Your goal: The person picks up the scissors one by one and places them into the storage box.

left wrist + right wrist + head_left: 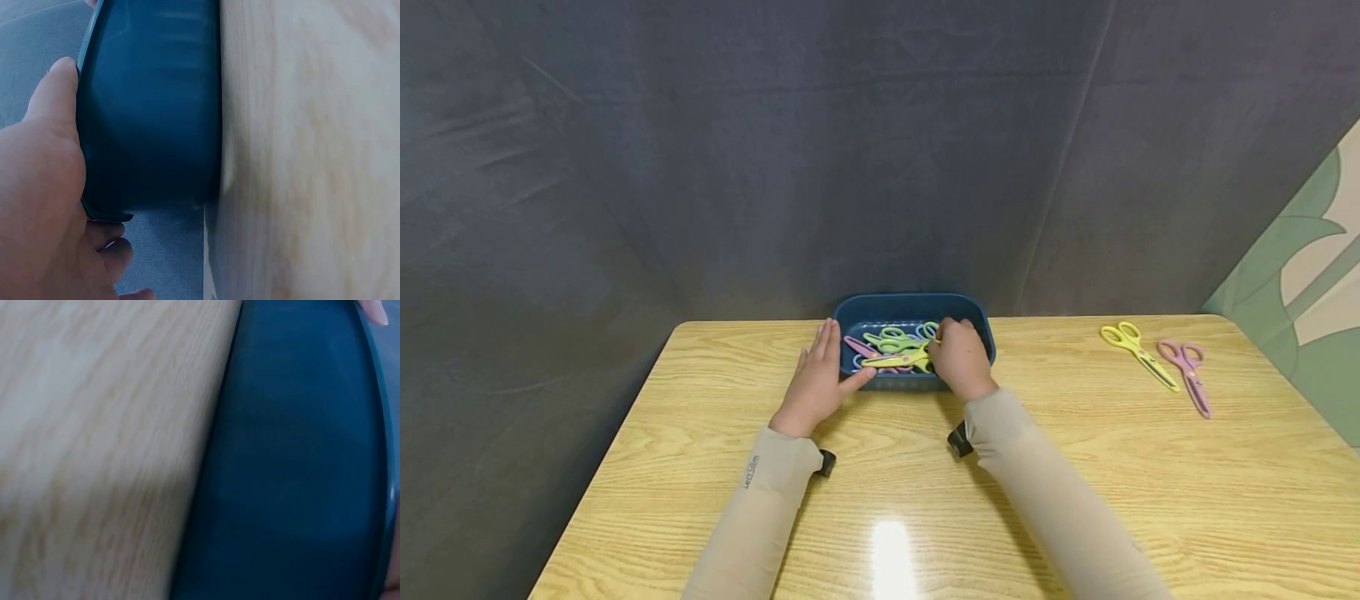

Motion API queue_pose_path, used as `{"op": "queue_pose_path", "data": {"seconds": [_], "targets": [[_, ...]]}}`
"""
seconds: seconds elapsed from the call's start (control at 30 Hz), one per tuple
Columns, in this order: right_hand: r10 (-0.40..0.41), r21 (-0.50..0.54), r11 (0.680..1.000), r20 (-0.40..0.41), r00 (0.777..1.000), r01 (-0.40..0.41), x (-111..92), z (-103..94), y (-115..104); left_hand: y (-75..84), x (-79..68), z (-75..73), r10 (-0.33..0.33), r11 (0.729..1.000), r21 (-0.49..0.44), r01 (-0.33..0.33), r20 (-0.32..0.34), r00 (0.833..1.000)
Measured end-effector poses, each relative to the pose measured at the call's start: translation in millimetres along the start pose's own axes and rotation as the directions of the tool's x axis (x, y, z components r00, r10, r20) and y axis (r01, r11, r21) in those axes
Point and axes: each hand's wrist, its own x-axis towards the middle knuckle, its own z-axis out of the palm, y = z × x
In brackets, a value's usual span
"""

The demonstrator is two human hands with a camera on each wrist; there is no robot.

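Observation:
A dark blue plastic bin stands at the table's far edge with several pairs of scissors inside. Among them are green scissors and pink scissors; others are partly covered. On top lie yellow scissors, blades pointing left. My right hand reaches over the bin's right part, fingers curled at the yellow scissors' handle; its fingertips are hidden. With straight fingers, my left hand rests against the bin's left side, thumb along the front rim. The left wrist view shows that thumb at the rim.
Another pair of yellow scissors and another pair of pink scissors lie on the wooden table at the right. A dark grey curtain hangs directly behind the bin.

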Motion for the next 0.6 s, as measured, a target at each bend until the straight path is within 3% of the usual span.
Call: {"op": "queue_pose_path", "data": {"seconds": [0.3, 0.6], "targets": [[-0.023, -0.049, 0.999, -0.023, 0.999, 0.022, -0.8, -0.2, -1.8, -0.2, 0.0, 0.1, 0.005, 1.000, -0.007, -0.005, -0.006, 1.000], [-0.047, -0.031, 0.999, -0.096, 0.994, 0.044, -2.7, 2.9, -0.6, -0.1, -0.5, -0.1, 0.005, 1.000, -0.002, -0.005, -0.008, 1.000]]}}
